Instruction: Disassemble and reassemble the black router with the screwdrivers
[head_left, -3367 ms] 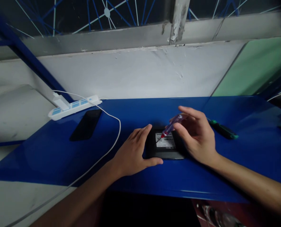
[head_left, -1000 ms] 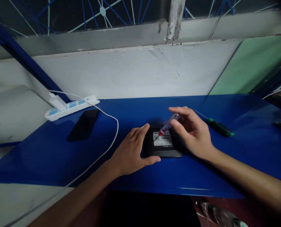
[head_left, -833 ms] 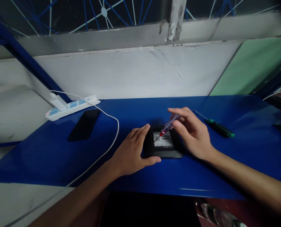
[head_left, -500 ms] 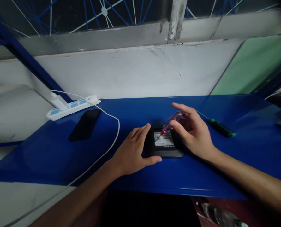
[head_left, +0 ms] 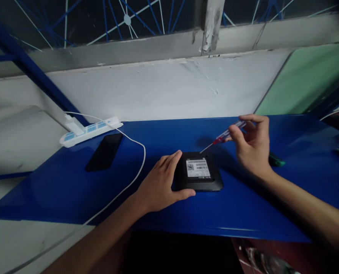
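Note:
A small black square device (head_left: 199, 174) with a white label lies on the blue table (head_left: 72, 190), near its front edge. My left hand (head_left: 160, 184) rests flat against the device's left side, fingers spread, thumb along its front edge. My right hand (head_left: 252, 146) is lifted above and to the right of the device, fingers pinched round a small screwdriver (head_left: 225, 134) with a clear and red handle. Its tip points down-left and hangs clear of the device.
A white power strip (head_left: 89, 130) with a plugged-in charger lies at the back left, and its white cable (head_left: 138, 160) trails to the front. A black phone (head_left: 104, 151) lies beside it. A green-handled screwdriver (head_left: 276, 160) is partly hidden behind my right hand. A white wall closes the back.
My right hand has lifted the screwdriver off the device and drawn it up and to the right. My left hand and the device have stayed put.

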The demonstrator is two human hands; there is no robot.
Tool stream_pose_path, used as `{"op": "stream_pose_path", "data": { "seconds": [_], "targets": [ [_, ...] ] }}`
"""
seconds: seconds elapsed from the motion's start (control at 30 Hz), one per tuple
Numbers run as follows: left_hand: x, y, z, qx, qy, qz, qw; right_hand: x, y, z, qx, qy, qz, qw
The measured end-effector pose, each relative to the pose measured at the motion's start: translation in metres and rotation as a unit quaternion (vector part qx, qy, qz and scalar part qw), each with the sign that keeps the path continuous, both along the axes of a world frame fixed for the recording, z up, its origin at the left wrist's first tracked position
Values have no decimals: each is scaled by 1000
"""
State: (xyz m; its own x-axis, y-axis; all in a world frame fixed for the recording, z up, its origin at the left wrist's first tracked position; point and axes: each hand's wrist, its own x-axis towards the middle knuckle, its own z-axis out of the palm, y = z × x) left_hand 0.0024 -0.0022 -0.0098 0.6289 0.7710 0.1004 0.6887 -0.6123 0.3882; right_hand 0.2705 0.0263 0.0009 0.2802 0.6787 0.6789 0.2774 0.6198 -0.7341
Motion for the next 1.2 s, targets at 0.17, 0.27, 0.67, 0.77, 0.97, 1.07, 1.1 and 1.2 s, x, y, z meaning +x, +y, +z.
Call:
{"op": "stream_pose_path", "data": {
  "seconds": [0.17,0.27,0.67,0.77,0.97,1.07,1.1,1.2],
  "targets": [
    [0,0,2,-8,7,4,1000,20,13,-3,-12,-8,-28,999],
    [0,0,3,-11,11,4,1000,23,16,-5,-21,-18,-27,999],
    [1,0,4,-4,16,4,1000,15,11,-7,-29,-16,14,999],
    [1,0,3,1,10,1,1000,13,8,-7,-34,-16,27,999],
    [2,0,3,-4,20,7,1000,10,5,-3,-44,-30,36,998],
    [2,0,4,-5,20,7,1000,10,5,-2,-38,-30,39,998],
    [1,0,4,-5,20,7,1000,10,5,-1,-36,-29,40,998],
    [1,0,3,-2,19,5,1000,9,4,1,-35,-26,39,998]
  ]
}}
